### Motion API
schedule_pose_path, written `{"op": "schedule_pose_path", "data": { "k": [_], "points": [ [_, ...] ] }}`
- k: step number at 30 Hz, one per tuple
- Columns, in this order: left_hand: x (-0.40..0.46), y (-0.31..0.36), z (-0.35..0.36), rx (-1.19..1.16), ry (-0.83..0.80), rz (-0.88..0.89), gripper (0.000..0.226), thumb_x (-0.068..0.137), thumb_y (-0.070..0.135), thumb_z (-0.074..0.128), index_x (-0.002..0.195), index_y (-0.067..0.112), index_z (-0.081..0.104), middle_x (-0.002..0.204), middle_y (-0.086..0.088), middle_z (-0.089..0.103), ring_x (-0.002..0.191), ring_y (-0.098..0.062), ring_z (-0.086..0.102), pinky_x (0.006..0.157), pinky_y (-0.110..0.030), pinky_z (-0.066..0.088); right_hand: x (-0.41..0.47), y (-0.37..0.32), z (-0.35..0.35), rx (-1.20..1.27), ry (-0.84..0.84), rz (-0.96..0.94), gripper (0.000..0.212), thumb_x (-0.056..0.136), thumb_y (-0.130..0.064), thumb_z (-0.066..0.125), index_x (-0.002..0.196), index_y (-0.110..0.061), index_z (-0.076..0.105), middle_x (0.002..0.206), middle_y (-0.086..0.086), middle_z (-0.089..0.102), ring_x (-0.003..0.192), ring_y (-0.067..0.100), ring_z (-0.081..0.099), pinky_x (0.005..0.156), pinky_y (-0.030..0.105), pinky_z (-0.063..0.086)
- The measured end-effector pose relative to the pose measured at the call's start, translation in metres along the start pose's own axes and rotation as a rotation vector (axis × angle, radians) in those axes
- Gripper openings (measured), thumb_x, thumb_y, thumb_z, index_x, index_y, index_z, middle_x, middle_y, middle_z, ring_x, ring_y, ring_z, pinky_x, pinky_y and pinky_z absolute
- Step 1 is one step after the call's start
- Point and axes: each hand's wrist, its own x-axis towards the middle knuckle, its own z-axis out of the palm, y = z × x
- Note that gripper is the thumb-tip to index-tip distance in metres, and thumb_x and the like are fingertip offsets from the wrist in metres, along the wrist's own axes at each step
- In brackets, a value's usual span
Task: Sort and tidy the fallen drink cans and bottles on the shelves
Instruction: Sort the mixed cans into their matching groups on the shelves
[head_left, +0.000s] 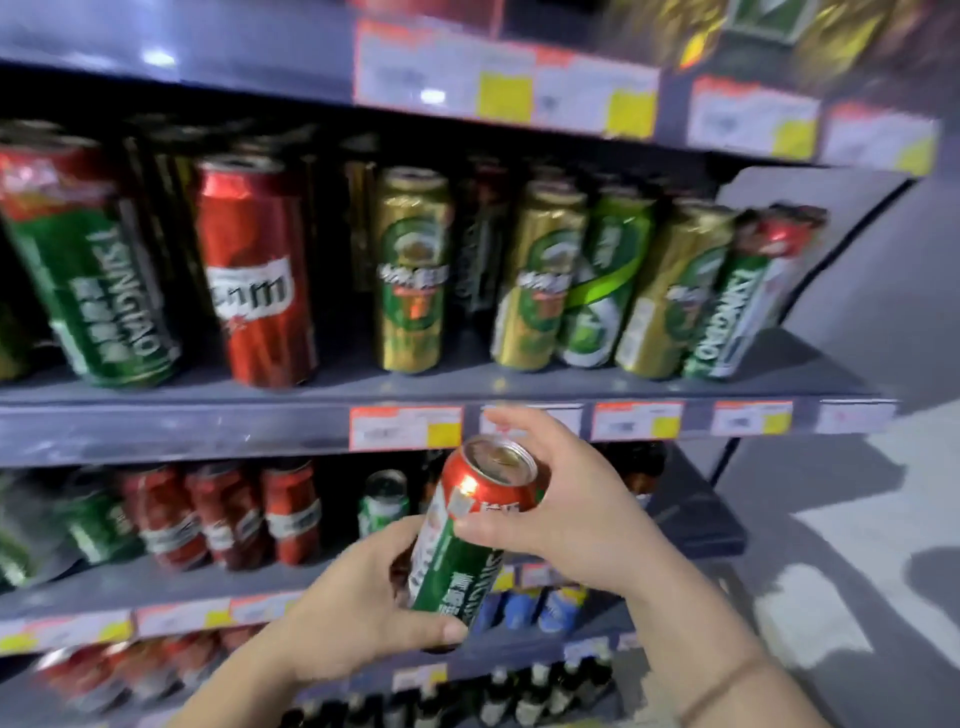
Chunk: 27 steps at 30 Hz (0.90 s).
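Note:
I hold a tall green and red beer can (467, 540) in front of the shelves, tilted with its top to the upper right. My left hand (358, 608) grips its lower end from the left. My right hand (566, 514) closes around its upper part, thumb on the label. On the grey middle shelf (208, 415) stand tall cans: a green one (93, 291), a red one (260, 275), a gold one (413, 270), then a leaning group of gold (540, 280), green-white (602, 291), gold (675, 296) and green-red (748, 296) cans at the right end.
The shelf below carries several red cans (228, 514) and a green can (382, 501). Blue cans (540, 608) and dark bottles (519, 696) stand on lower shelves. Price tags (405, 428) line the shelf edges. Grey floor (857, 545) lies to the right.

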Motion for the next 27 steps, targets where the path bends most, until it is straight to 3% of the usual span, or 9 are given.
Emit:
{"op": "schedule_pose_path", "data": {
  "k": [2, 4, 8, 11, 14, 18, 22, 24, 27],
  "points": [
    [0.013, 0.032, 0.003, 0.075, 0.075, 0.101, 0.064, 0.061, 0.037, 0.089, 0.116, 0.049, 0.059, 0.114, 0.035, 0.062, 0.108, 0.012, 0.058, 0.089, -0.008, 0.042, -0.008, -0.014, -0.024, -0.001, 0.06, -0.034, 0.079, 0.062, -0.047, 0.086, 0.125, -0.06, 0.041, 0.12, -0.033, 0.052, 0.103, -0.011, 0.058, 0.083, 0.017, 0.052],
    [0.023, 0.059, 0.006, 0.023, 0.114, 0.164, 0.062, 0.058, 0.041, 0.088, 0.11, 0.058, 0.058, 0.109, 0.033, 0.065, 0.103, 0.012, 0.06, 0.082, -0.005, 0.043, -0.014, -0.019, -0.044, 0.042, 0.179, -0.072, 0.084, 0.056, -0.057, 0.084, 0.127, -0.06, 0.041, 0.125, -0.029, 0.053, 0.11, -0.005, 0.058, 0.091, 0.028, 0.052],
    [0.047, 0.098, 0.018, -0.009, 0.184, 0.25, 0.054, 0.06, 0.037, 0.086, 0.109, 0.04, 0.065, 0.103, 0.03, 0.068, 0.097, 0.011, 0.062, 0.076, -0.003, 0.042, -0.02, -0.011, -0.06, 0.063, 0.284, -0.035, 0.083, 0.05, -0.057, 0.084, 0.124, -0.05, 0.046, 0.115, -0.024, 0.063, 0.107, -0.003, 0.061, 0.095, 0.034, 0.051],
    [0.062, 0.117, 0.027, 0.02, 0.255, 0.303, 0.047, 0.068, 0.022, 0.086, 0.109, 0.034, 0.066, 0.098, 0.029, 0.069, 0.092, 0.011, 0.063, 0.071, -0.003, 0.041, -0.024, -0.004, -0.06, -0.009, 0.33, 0.011, 0.073, 0.061, -0.046, 0.082, 0.125, -0.045, 0.047, 0.115, -0.026, 0.061, 0.105, -0.009, 0.057, 0.093, 0.026, 0.048],
    [0.071, 0.127, 0.032, 0.063, 0.307, 0.323, 0.043, 0.072, 0.02, 0.082, 0.108, 0.039, 0.066, 0.097, 0.032, 0.068, 0.091, 0.011, 0.061, 0.069, -0.003, 0.042, -0.019, -0.003, -0.065, 0.005, 0.395, -0.009, 0.068, 0.069, -0.041, 0.081, 0.128, -0.042, 0.049, 0.121, -0.025, 0.059, 0.11, -0.006, 0.055, 0.095, 0.025, 0.047],
    [0.08, 0.132, 0.023, 0.127, 0.412, 0.321, 0.042, 0.073, 0.025, 0.08, 0.101, 0.052, 0.064, 0.102, 0.033, 0.064, 0.098, 0.011, 0.057, 0.075, -0.008, 0.044, -0.003, -0.011, -0.063, -0.008, 0.409, -0.093, 0.059, 0.073, -0.039, 0.077, 0.116, -0.059, 0.043, 0.125, -0.027, 0.05, 0.111, -0.009, 0.049, 0.087, 0.011, 0.041],
    [0.088, 0.134, 0.026, 0.083, 0.445, 0.28, 0.05, 0.073, 0.021, 0.081, 0.11, 0.044, 0.058, 0.1, 0.03, 0.066, 0.094, 0.013, 0.059, 0.069, -0.009, 0.046, 0.004, -0.005, -0.067, 0.033, 0.437, -0.074, 0.075, 0.073, -0.045, 0.075, 0.139, -0.047, 0.039, 0.129, -0.028, 0.049, 0.118, -0.005, 0.048, 0.1, 0.025, 0.045],
    [0.096, 0.135, 0.036, 0.058, 0.482, 0.241, 0.06, 0.068, 0.026, 0.083, 0.116, 0.043, 0.051, 0.101, 0.027, 0.065, 0.091, 0.012, 0.061, 0.069, -0.014, 0.048, 0.003, 0.002, -0.074, 0.06, 0.463, -0.054, 0.078, 0.068, -0.051, 0.075, 0.137, -0.046, 0.04, 0.126, -0.028, 0.052, 0.116, -0.005, 0.05, 0.098, 0.028, 0.048],
    [0.113, 0.143, 0.062, 0.019, 0.468, 0.235, 0.057, 0.066, 0.019, 0.083, 0.108, 0.043, 0.052, 0.091, 0.03, 0.067, 0.085, 0.012, 0.063, 0.064, -0.01, 0.049, -0.004, 0.013, -0.093, 0.063, 0.531, -0.022, 0.077, 0.059, -0.054, 0.076, 0.128, -0.049, 0.043, 0.114, -0.026, 0.059, 0.104, -0.008, 0.055, 0.088, 0.025, 0.051]
  ]
}}
